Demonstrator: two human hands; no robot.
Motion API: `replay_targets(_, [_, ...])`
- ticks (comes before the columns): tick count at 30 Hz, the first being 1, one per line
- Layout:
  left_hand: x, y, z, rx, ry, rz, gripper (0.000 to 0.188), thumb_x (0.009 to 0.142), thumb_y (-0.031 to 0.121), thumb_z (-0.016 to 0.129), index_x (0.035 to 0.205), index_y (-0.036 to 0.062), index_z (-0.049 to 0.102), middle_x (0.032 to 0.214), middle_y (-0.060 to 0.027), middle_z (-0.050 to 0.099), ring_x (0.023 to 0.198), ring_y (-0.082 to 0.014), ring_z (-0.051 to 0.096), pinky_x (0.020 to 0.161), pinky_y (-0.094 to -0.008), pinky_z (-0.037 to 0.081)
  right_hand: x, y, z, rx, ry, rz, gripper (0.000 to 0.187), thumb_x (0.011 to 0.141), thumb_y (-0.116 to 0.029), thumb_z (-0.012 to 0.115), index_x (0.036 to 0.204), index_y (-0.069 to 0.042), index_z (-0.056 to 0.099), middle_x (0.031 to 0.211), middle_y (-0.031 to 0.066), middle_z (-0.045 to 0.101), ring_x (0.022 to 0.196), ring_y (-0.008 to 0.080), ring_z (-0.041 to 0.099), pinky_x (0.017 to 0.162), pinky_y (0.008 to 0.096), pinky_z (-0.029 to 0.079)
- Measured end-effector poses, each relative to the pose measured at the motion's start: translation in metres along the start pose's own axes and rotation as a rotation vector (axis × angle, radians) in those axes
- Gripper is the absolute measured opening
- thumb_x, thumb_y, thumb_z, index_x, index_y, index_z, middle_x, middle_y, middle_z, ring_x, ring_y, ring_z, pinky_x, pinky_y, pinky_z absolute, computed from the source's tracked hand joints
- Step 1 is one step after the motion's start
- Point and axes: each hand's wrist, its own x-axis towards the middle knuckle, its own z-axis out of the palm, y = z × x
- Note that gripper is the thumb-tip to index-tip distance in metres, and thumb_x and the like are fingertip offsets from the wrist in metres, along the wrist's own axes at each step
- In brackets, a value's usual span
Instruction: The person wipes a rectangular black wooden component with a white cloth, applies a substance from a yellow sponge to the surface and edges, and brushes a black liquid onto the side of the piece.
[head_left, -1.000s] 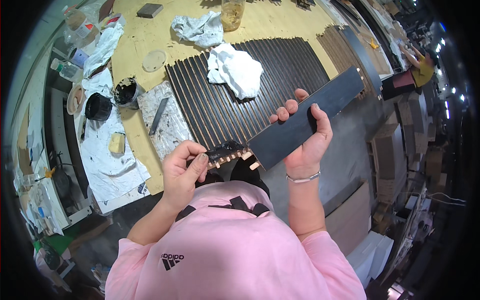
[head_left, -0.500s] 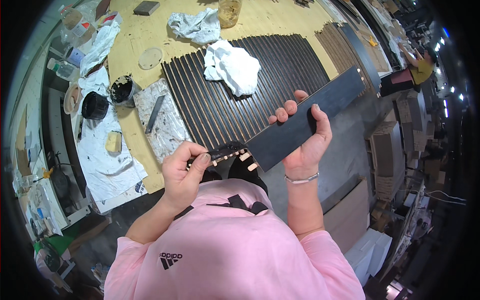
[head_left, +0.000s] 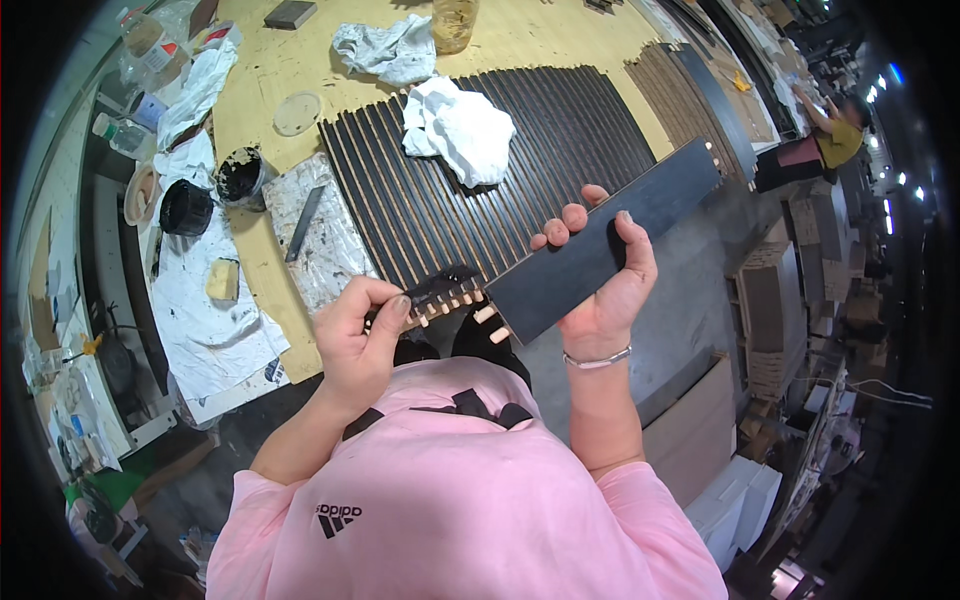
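Note:
My right hand (head_left: 618, 280) grips a flat black board (head_left: 610, 240) from its near side, thumb on top and fingertips over the far edge. Pale wooden dowels stick out of both short ends. Between thumb and fingers, my left hand (head_left: 358, 330) pinches a limp, black-stained piece (head_left: 446, 281), perhaps a rag or sponge; its kind is not clear. It lies just left of the board's lower end, over the dowel tips of the slats. Beyond both hands, a row of black slats (head_left: 560, 130) covers the table, with a crumpled white cloth (head_left: 458, 135) on top.
Left on the table (head_left: 275, 75) are a tub of black liquid (head_left: 243, 178), a black cup (head_left: 186, 208), a yellow sponge (head_left: 222, 280) and a dark strip (head_left: 307, 224) on plastic. Another cloth (head_left: 388, 50) lies farther back. A person (head_left: 838, 135) works at far right, near stacked boards (head_left: 770, 300).
My left hand has drawn the black-stained piece slightly up and left, away from the board's dowelled end. My right hand still holds the board, nearly in place.

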Motion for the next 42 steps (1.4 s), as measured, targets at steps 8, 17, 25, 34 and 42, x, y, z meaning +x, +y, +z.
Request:
replay_targets(8, [-0.001, 0.005, 0.003, 0.007, -0.023, 0.035, 0.010, 0.089, 0.003, 0.064, 0.082, -0.0009, 0.059, 0.065, -0.0045, 0.060, 0.054, -0.0099, 0.054, 0.051, -0.0236, 0.040, -0.003, 0.001, -0.004, -0.012, -0.010, -0.028, 0.036, 0.086, -0.027, 0.054, 0.114, -0.006, 0.050, 0.082, 0.0087, 0.057, 0.074, 0.0230, 0.057, 0.077, 0.0424, 0.049])
replay_targets(17, [0.000, 0.004, 0.007, 0.060, -0.040, 0.120, 0.008, 0.088, 0.000, 0.064, 0.081, -0.0003, 0.059, 0.061, -0.0057, 0.059, 0.050, -0.0126, 0.055, 0.049, -0.0250, 0.041, -0.006, -0.001, -0.004, -0.013, 0.011, -0.050, 0.035, 0.085, -0.027, 0.054, 0.112, -0.005, 0.050, 0.082, 0.0088, 0.058, 0.075, 0.0232, 0.056, 0.077, 0.0427, 0.048])
replay_targets(25, [0.001, 0.005, 0.005, 0.069, -0.057, 0.129, 0.009, 0.087, 0.000, 0.065, 0.080, -0.0005, 0.059, 0.061, -0.0058, 0.058, 0.050, -0.0133, 0.055, 0.048, -0.0253, 0.040, -0.007, -0.003, -0.007, -0.013, 0.029, -0.055, 0.035, 0.085, -0.027, 0.054, 0.112, -0.005, 0.051, 0.083, 0.0091, 0.058, 0.075, 0.0236, 0.057, 0.076, 0.0434, 0.049])
replay_targets(34, [0.003, 0.004, 0.006, 0.095, -0.066, 0.166, 0.009, 0.087, 0.000, 0.065, 0.079, -0.0003, 0.059, 0.062, -0.0069, 0.059, 0.051, -0.0146, 0.056, 0.050, -0.0260, 0.041, -0.007, -0.003, -0.008, -0.016, 0.027, -0.058, 0.035, 0.085, -0.027, 0.053, 0.112, -0.005, 0.051, 0.083, 0.0089, 0.058, 0.075, 0.0233, 0.057, 0.077, 0.0432, 0.049])
replay_targets(42, [0.002, 0.006, 0.005, 0.032, -0.065, 0.117, 0.009, 0.087, 0.000, 0.064, 0.080, -0.0010, 0.059, 0.061, -0.0072, 0.059, 0.051, -0.0147, 0.056, 0.049, -0.0264, 0.041, -0.009, -0.004, -0.008, -0.024, 0.027, -0.067, 0.034, 0.085, -0.027, 0.053, 0.112, -0.006, 0.051, 0.083, 0.0087, 0.058, 0.075, 0.0230, 0.057, 0.077, 0.0426, 0.049])
